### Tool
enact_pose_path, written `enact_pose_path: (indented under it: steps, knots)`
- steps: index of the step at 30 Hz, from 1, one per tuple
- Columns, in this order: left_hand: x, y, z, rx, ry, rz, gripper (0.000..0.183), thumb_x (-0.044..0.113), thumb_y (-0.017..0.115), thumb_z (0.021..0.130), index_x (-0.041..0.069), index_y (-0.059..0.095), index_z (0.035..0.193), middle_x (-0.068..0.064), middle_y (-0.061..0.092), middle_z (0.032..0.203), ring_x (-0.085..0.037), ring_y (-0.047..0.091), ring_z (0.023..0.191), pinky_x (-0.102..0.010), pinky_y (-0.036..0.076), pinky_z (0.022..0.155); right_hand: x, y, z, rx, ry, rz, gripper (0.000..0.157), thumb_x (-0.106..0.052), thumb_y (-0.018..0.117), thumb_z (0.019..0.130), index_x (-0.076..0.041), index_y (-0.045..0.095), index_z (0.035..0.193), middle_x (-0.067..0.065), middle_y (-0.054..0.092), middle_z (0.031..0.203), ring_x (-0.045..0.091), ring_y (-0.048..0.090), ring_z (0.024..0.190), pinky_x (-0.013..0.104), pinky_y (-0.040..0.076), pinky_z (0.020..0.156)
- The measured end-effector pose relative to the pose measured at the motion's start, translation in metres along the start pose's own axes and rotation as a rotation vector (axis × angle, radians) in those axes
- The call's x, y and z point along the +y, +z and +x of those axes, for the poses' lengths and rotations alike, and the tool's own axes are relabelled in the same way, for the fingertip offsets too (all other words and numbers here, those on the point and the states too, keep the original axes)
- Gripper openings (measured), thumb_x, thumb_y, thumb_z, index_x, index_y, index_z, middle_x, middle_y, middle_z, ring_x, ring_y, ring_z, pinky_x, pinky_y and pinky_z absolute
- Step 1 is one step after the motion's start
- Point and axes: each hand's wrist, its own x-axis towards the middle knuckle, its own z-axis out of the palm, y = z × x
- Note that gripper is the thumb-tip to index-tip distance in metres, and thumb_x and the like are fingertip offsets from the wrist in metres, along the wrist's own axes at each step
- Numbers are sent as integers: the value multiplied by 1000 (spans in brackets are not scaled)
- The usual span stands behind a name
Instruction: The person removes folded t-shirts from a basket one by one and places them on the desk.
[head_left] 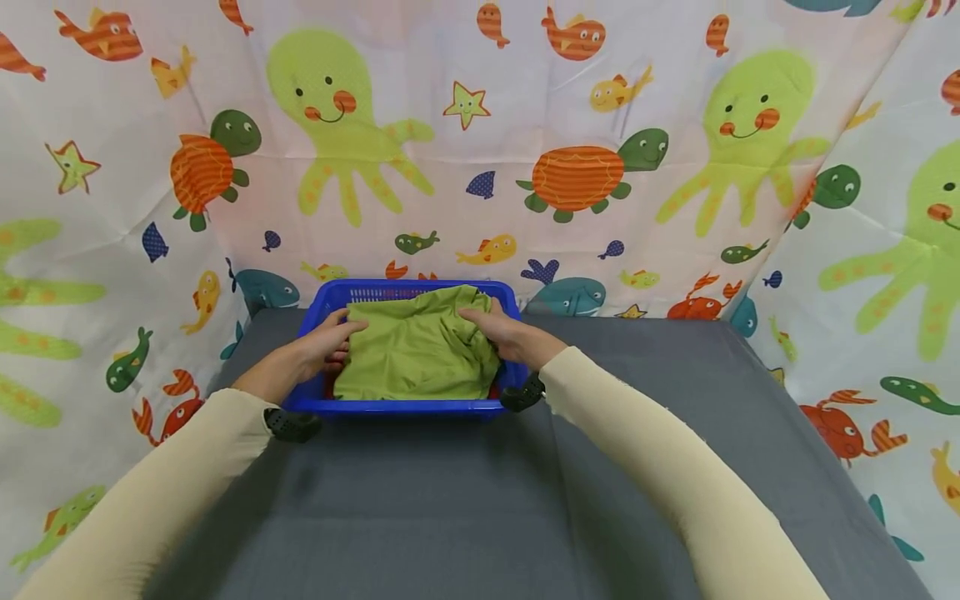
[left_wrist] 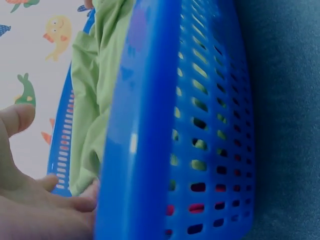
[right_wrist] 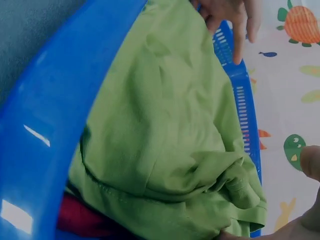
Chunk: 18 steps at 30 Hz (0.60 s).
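A crumpled green cloth garment (head_left: 420, 346) lies in a blue plastic basket (head_left: 420, 407), over something red (right_wrist: 82, 217) that shows at the basket's end. My left hand (head_left: 327, 342) is at the left end of the cloth, inside the rim. In the left wrist view its thumb stands away from the cloth while its fingertips touch the cloth's edge. At the other end is my right hand (head_left: 506, 333). Its thumb (right_wrist: 311, 162) stands apart from the cloth in the right wrist view, and its fingers reach to the cloth's lower edge, partly hidden.
The basket stands on a grey cloth-covered table (head_left: 450, 500), near the back. Behind and at both sides hangs a white curtain (head_left: 450, 225) printed with sea animals. Black wrist devices (head_left: 292, 423) are worn on both forearms.
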Motion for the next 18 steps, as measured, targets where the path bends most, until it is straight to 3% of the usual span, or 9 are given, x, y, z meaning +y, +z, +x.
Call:
enact_pose_path:
  steps: [4, 6, 7, 8, 9, 10, 11, 15, 18]
  knots:
    - [-5, -1, 1, -31, 30, -35, 78, 40, 40, 109, 26, -14, 163, 5, 21, 62, -15, 18, 53, -30, 24, 58, 1, 4, 1, 10, -38, 7, 95, -46, 51, 103, -28, -22, 160, 3, -24, 169, 31, -10, 159, 60, 6, 127]
    - [-4, -1, -1, -61, 37, -43, 78, 38, 40, 109, 25, -15, 162, -9, 51, 79, -23, 48, 65, -33, 43, 71, 2, 5, 2, 2, -61, 13, 95, -43, 53, 103, -28, -23, 160, 3, -25, 169, 31, -11, 159, 61, 4, 127]
    - [-4, -1, -2, -75, 37, -47, 78, 37, 40, 109, 25, -16, 162, -19, 58, 106, -32, 59, 86, -38, 49, 85, 3, 5, 3, -4, -68, 14, 95, -42, 53, 104, -28, -23, 160, 3, -26, 168, 31, -12, 159, 61, 4, 126]
    - [-4, -1, -2, -91, 36, -53, 79, 36, 40, 109, 26, -17, 162, -27, 49, 136, -41, 58, 113, -47, 47, 102, 4, 5, 4, -14, -74, 16, 95, -40, 54, 104, -29, -23, 160, 2, -27, 168, 30, -13, 158, 61, 3, 127]
    - [-5, -1, -2, -110, 35, -55, 80, 34, 41, 109, 26, -19, 161, -27, 24, 161, -49, 42, 137, -55, 37, 116, 5, 5, 5, -27, -76, 14, 96, -38, 55, 104, -30, -23, 159, 2, -28, 168, 30, -14, 158, 61, 2, 126]
    - [-5, -1, -2, -129, 35, -53, 81, 32, 42, 109, 26, -21, 160, -23, -6, 169, -54, 21, 149, -62, 25, 121, 6, 5, 5, -50, -69, 7, 97, -37, 55, 104, -31, -25, 158, 1, -30, 167, 30, -15, 158, 61, 2, 126]
    - [-6, -1, -2, -150, 36, -47, 84, 28, 44, 109, 26, -23, 160, -16, -28, 166, -55, 4, 153, -66, 16, 122, 6, 5, 5, -75, -60, -8, 97, -37, 55, 104, -33, -26, 158, 0, -31, 167, 30, -16, 158, 63, 2, 126]
    - [-10, -2, -1, -213, 31, 33, 91, 13, 51, 105, 27, -19, 161, -19, -29, 165, -50, 17, 152, -65, 23, 121, 6, 1, 4, -197, -18, -97, 99, -35, 58, 103, -40, -25, 157, -3, -31, 166, 30, -14, 158, 67, 7, 123]
    - [-10, -1, 0, -262, 24, 99, 91, 7, 54, 103, 26, -11, 163, -21, -20, 167, -45, 22, 152, -63, 23, 121, 4, -3, 4, -274, -12, -170, 97, -32, 60, 102, -43, -19, 158, -3, -28, 168, 30, -10, 159, 68, 11, 123]
